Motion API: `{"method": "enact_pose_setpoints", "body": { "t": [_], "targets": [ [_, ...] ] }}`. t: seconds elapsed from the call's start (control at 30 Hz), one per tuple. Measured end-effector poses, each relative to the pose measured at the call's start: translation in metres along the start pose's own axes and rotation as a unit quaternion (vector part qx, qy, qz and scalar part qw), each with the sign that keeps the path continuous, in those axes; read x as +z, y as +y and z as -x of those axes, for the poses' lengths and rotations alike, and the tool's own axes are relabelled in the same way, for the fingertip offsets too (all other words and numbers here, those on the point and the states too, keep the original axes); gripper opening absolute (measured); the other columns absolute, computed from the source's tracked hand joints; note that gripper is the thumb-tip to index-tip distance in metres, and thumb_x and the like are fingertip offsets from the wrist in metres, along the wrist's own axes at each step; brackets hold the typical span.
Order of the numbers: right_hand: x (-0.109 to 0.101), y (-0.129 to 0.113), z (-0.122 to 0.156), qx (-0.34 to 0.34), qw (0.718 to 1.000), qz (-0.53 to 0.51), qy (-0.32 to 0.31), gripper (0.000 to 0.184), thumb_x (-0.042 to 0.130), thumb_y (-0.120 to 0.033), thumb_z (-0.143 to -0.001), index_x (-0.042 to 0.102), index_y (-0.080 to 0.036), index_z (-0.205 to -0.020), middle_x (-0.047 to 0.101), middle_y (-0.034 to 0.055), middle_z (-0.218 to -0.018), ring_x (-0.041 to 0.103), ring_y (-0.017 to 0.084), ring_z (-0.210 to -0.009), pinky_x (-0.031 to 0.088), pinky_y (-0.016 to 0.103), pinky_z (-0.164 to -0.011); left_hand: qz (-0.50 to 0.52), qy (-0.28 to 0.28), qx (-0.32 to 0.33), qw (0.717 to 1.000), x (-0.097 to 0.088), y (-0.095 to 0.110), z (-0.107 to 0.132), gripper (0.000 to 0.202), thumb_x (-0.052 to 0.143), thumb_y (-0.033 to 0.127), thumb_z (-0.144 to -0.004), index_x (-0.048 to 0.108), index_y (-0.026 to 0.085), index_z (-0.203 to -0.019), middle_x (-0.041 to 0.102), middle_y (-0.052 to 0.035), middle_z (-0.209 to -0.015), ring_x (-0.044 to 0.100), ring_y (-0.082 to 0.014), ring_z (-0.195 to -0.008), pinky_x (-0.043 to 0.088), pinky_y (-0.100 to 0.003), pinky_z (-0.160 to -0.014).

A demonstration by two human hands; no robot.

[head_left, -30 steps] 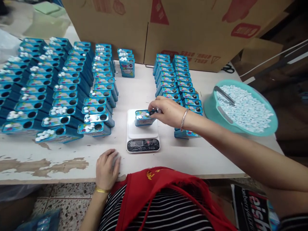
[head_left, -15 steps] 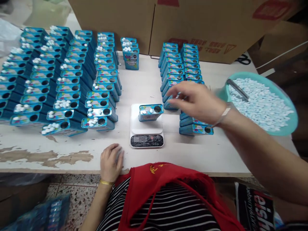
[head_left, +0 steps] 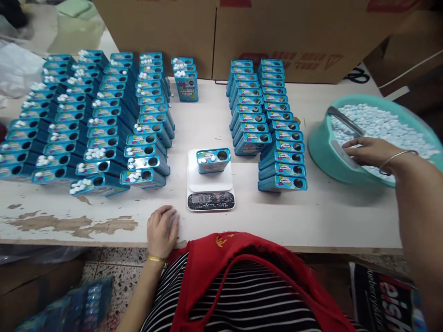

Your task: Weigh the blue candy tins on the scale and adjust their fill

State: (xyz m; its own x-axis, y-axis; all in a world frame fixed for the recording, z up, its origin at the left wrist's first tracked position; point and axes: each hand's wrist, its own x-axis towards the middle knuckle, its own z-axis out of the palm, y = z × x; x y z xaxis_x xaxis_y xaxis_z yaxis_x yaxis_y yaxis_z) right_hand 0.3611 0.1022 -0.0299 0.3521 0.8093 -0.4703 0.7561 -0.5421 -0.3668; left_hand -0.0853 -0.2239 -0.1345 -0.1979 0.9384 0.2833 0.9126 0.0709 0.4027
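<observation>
My right hand (head_left: 370, 152) reaches over the near-left rim of a turquoise basin (head_left: 318, 147), its fingers stretched out and holding nothing that I can see. White candies (head_left: 380, 120) fill the basin, and a metal scoop (head_left: 346, 121) lies on them. My left hand (head_left: 162, 230) rests on the table's front edge, fingers loosely bent and thumb apart, with nothing visible in it. In front of me a white digital scale (head_left: 210, 184) bears one blue tin (head_left: 212, 161). The tin stands upright, with a few white candies on its top beside the round opening.
Rows of blue tins (head_left: 104, 131) stand at left, many with candies on top. Two more columns of tins (head_left: 282, 157) stand between scale and basin, and a few tins (head_left: 187, 87) at the back. A large cardboard box (head_left: 155, 27) lines the table's rear.
My right hand has moved right, from above the tins near the scale to the basin. My left hand stays on the table edge. The tin remains on the scale.
</observation>
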Motion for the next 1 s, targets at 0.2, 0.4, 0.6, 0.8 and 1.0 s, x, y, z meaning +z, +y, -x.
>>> {"method": "enact_pose_setpoints", "body": {
  "t": [0.2,0.4,0.6,0.8,1.0],
  "targets": [
    [0.003,0.002,-0.009,-0.056,0.988,0.100,0.099,0.010,0.063,-0.014,-0.068,0.056,-0.020,-0.072,0.053,0.0023,-0.064,0.048,0.016,-0.060,0.040,0.034,-0.074,-0.005,0.012,0.013,1.000,0.001,-0.001,-0.001,0.018,0.056,0.023,-0.085,0.059,0.016,-0.101,0.059,-0.0093,-0.105,0.054,-0.0205,-0.100,0.045,-0.035,-0.088],
    [-0.007,-0.014,0.024,-0.052,0.984,-0.058,0.159,0.015,0.066,-0.008,-0.062,0.057,-0.020,-0.066,0.051,0.0024,-0.058,0.046,0.014,-0.054,0.038,0.035,-0.065,-0.007,0.016,0.017,1.000,0.000,-0.003,-0.001,0.017,0.056,0.021,-0.085,0.058,0.017,-0.102,0.058,-0.0089,-0.105,0.054,-0.0202,-0.099,0.045,-0.035,-0.087],
    [0.026,-0.089,0.104,-0.250,0.882,-0.388,-0.096,0.014,0.072,-0.012,-0.062,0.064,-0.012,-0.074,0.058,0.0044,-0.069,0.051,0.008,-0.057,0.036,0.024,-0.052,-0.010,0.017,0.022,1.000,0.001,-0.007,-0.002,0.017,0.056,0.022,-0.085,0.058,0.018,-0.102,0.058,-0.0088,-0.105,0.055,-0.0206,-0.098,0.044,-0.035,-0.086],
    [0.087,-0.157,0.167,-0.419,0.859,-0.157,-0.248,0.011,0.062,-0.014,-0.073,0.064,-0.013,-0.084,0.054,-0.0011,-0.059,0.048,0.008,-0.051,0.038,0.022,-0.050,-0.013,0.017,0.021,1.000,0.002,-0.006,-0.002,0.017,0.055,0.024,-0.086,0.059,0.018,-0.101,0.059,-0.0089,-0.105,0.055,-0.0212,-0.099,0.044,-0.035,-0.085],
    [0.116,-0.179,0.176,-0.581,0.802,0.059,-0.125,0.019,0.056,-0.003,-0.073,0.067,-0.011,-0.086,0.059,0.0040,-0.079,0.049,0.011,-0.067,0.039,0.024,-0.065,-0.018,0.009,0.019,1.000,0.000,-0.007,-0.001,0.017,0.054,0.024,-0.086,0.058,0.018,-0.102,0.058,-0.0088,-0.106,0.055,-0.0213,-0.097,0.044,-0.036,-0.084]
  ]
}}
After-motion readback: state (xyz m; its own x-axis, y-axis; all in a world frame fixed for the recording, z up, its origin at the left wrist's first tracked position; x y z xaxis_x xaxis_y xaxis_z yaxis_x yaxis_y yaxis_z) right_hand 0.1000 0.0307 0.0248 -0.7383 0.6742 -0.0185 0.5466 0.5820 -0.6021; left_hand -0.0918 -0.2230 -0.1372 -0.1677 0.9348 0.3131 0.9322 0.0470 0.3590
